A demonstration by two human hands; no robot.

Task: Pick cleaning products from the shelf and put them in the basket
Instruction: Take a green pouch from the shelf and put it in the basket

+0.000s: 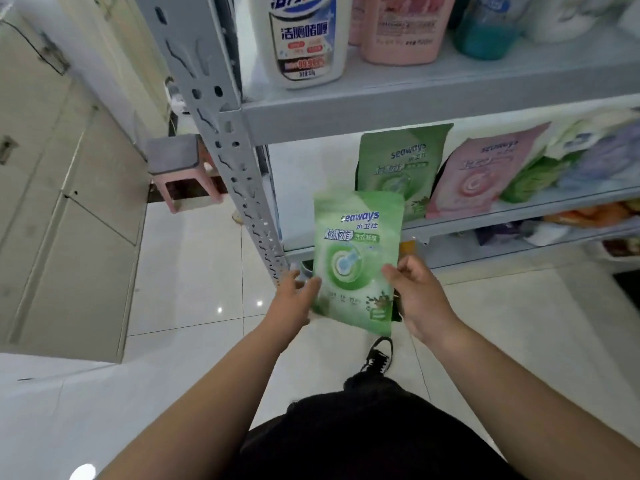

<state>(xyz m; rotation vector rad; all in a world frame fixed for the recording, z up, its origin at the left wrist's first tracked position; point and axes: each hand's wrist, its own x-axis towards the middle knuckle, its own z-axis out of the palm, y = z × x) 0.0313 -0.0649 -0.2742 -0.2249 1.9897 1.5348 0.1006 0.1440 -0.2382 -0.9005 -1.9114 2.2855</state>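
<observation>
A green Seaways detergent pouch (358, 254) is held upright in front of the grey metal shelf (381, 109), off its boards. My right hand (415, 296) pinches the pouch's lower right edge with thumb in front. My left hand (294, 299) touches its lower left edge with fairly straight fingers. A second green pouch (398, 161) and a pink pouch (481, 174) stand on the middle shelf board behind it. No basket is in view.
The top board carries a white bottle (306, 39), a pink bottle (401, 29) and a blue one (488, 32). The shelf's perforated post (221, 133) stands left of the pouch. A pink stool (180, 168) and beige cabinets (69, 202) are on the left over glossy floor tiles.
</observation>
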